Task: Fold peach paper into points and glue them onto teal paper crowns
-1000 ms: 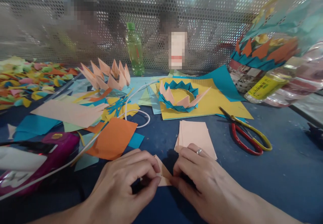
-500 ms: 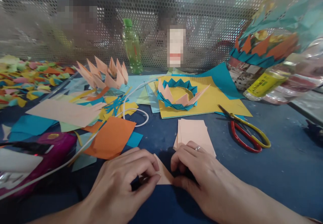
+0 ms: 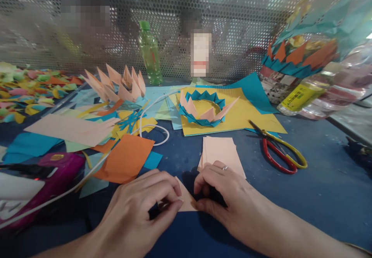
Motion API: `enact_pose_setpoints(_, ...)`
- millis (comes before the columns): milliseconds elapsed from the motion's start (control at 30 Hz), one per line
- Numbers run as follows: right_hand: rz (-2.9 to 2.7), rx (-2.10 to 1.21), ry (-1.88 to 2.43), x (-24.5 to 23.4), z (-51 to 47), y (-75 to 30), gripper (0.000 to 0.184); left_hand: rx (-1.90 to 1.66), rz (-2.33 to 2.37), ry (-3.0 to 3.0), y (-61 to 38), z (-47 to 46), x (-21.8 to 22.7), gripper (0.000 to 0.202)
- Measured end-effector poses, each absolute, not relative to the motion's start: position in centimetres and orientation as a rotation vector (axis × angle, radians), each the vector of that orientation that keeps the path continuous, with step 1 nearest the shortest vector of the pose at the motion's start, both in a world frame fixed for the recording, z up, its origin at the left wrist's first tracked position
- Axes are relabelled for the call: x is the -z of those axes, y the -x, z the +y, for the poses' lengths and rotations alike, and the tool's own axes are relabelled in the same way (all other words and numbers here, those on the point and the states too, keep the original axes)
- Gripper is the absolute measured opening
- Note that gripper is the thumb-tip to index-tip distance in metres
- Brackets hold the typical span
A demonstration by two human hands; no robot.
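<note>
A small folded triangle of pale pink paper (image 3: 186, 200) lies on the dark blue table between my hands. My left hand (image 3: 145, 203) is closed, its thumb and forefinger pinching the paper's left part. At the right corner, the thumb of my right hand (image 3: 223, 200) presses the paper while the fingers curl above it. A stack of pale pink paper rectangles (image 3: 222, 151) lies just beyond my right hand. Behind it, a ring of folded blue paper (image 3: 203, 120) with several pink points rests on yellow sheets (image 3: 252, 110).
Scissors (image 3: 274, 145) lie to the right. Orange paper (image 3: 124, 159), a white cable (image 3: 167, 134) and a purple device (image 3: 62, 165) are on the left. Farther back stand a pink folded-paper ring (image 3: 119, 89), a green bottle (image 3: 149, 52) and a clear bottle (image 3: 305, 95), before a perforated screen.
The view has shifted slightly, so most things appear a little farther left. Both hands keep nearly the same pose on the folded paper.
</note>
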State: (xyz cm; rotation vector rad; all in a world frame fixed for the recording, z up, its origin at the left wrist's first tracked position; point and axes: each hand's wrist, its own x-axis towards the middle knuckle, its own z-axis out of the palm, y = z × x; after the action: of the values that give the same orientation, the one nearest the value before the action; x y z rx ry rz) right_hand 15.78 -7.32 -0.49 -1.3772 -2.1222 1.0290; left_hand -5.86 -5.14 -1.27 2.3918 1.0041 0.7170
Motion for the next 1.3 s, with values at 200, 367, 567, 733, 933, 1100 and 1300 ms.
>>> enact_pose_setpoints(200,-2.112,-1.035,1.389,0.55,-7.21,-15.62,0.02,-0.701,1.011,-2.343,5.9,-5.16,1.35,0.019)
enact_pose_setpoints(367,-2.109,-1.06,1.341,0.38,-7.21,-15.72,0.019,-0.722,0.972,-2.329,5.78,-5.11,1.05,0.018)
enact_pose_setpoints(567,-2.097,-1.047,1.357,0.62,-7.3,-15.86,0.021,-0.714,0.923,-2.345,5.79,-4.85,0.78,0.015)
enact_pose_setpoints(733,-2.096,-1.072,1.372,0.66,-7.0,-15.92,0.019,-0.709,0.906,-2.345,5.91,-4.82,0.79,0.015)
enact_pose_setpoints(933,-2.088,-1.108,1.339,0.45,-7.0,-16.13,0.02,-0.661,0.938,-2.351,6.09,-5.0,1.14,0.014)
enact_pose_setpoints(1100,-2.092,-1.112,1.325,0.21,-7.26,-16.32,0.021,-0.697,0.969,-2.339,5.9,-5.17,1.32,0.018)
enact_pose_setpoints(1300,-2.104,-1.122,1.31,0.14,-7.09,-16.32,0.021,-0.704,1.013,-2.345,5.78,-5.39,1.32,0.018)
